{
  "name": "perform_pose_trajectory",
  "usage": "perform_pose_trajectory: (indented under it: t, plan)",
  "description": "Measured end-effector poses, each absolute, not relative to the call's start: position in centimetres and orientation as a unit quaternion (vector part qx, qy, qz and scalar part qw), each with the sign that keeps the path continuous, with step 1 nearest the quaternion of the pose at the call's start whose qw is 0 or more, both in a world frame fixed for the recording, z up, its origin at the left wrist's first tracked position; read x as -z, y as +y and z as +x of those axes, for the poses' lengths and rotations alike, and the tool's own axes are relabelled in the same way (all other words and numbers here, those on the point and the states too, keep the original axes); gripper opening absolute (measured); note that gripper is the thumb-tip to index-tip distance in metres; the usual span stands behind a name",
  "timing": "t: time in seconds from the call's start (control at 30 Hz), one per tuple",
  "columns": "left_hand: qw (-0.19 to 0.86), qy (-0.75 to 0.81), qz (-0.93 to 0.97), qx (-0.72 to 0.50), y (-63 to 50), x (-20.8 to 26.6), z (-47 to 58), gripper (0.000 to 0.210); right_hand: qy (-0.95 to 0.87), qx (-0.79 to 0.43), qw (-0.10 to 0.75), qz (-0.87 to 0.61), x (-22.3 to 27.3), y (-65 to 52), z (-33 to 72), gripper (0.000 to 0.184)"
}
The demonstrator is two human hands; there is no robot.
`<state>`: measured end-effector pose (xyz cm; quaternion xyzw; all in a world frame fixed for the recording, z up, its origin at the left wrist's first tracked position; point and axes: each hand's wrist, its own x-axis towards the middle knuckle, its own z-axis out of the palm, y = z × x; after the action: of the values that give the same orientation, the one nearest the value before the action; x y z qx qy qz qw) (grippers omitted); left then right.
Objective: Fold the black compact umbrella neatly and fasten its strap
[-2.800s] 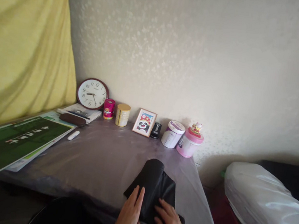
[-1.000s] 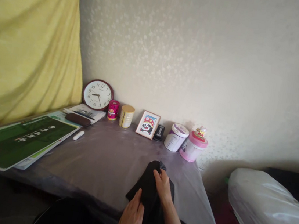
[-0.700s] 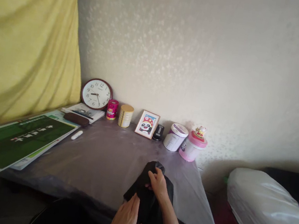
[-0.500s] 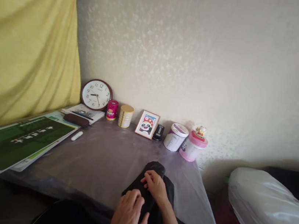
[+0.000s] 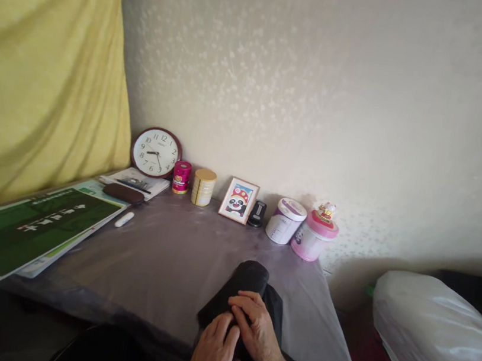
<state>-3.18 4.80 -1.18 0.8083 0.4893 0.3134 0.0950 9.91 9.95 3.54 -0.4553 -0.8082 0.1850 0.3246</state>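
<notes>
A black cloth bundle [image 5: 250, 275] lies near the front right of the table, with a rounded, rolled end pointing toward the wall and loose fabric spreading to the right. My left hand [image 5: 216, 347] rests on its near part, fingers bent together and pressed into the cloth. Across the top of the bundle, my right hand [image 5: 256, 331] closes over the fabric, its fingertips meeting those of my left hand. Whatever lies under the fingers is hidden.
Along the wall stand a clock [image 5: 156, 152], a pink can [image 5: 181, 177], a yellow-lidded can [image 5: 203, 188], a panda picture frame [image 5: 239, 200], a white-and-purple tub [image 5: 286, 222] and a pink jar [image 5: 313, 242]. A green board [image 5: 32, 229] lies left. A plastic-wrapped bundle [image 5: 429, 338] sits right.
My right hand has come down and toward my left hand, its fingers now over the bundle and touching the left fingertips. My left hand has shifted slightly right. The bundle stays in place.
</notes>
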Motion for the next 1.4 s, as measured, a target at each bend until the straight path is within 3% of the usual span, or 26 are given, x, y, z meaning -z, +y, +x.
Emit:
perform_pose_trajectory:
  t: [0.23,0.43,0.67,0.83,0.97,1.13,1.3,1.4]
  plan:
    - [0.097,0.481,0.812,-0.317,5.0,3.0,-3.0,0.05,-0.844,-0.069,0.294,-0.444,-1.3,13.8,11.7,0.028]
    - [0.11,0.482,0.818,-0.295,5.2,4.0,-3.0,0.078,-0.81,-0.063,0.312,-0.493,-0.2,18.1,12.1,0.032]
    - [0.192,0.521,0.8,-0.227,4.7,2.4,-3.2,0.082,-0.689,-0.088,0.359,-0.623,-0.2,19.8,14.6,0.036]
    - [0.201,0.518,0.789,-0.261,4.3,2.2,-3.1,0.093,-0.631,-0.063,0.381,-0.673,-0.6,16.1,16.7,0.038]
    - [0.23,0.53,0.77,-0.272,4.3,1.6,-2.9,0.093,-0.728,-0.042,0.34,-0.594,0.3,12.3,16.4,0.029]
    - [0.272,0.537,0.74,-0.301,4.5,0.8,-3.1,0.091,-0.699,0.043,0.233,-0.675,1.0,10.5,18.8,0.029]
    - [0.349,0.515,0.705,-0.341,4.9,0.2,-4.0,0.088,-0.628,-0.005,0.261,-0.733,-0.1,10.4,20.3,0.033]
    - [0.361,0.505,0.701,-0.352,4.9,0.1,-4.3,0.086,-0.662,-0.001,0.287,-0.693,-0.3,10.1,18.7,0.036]
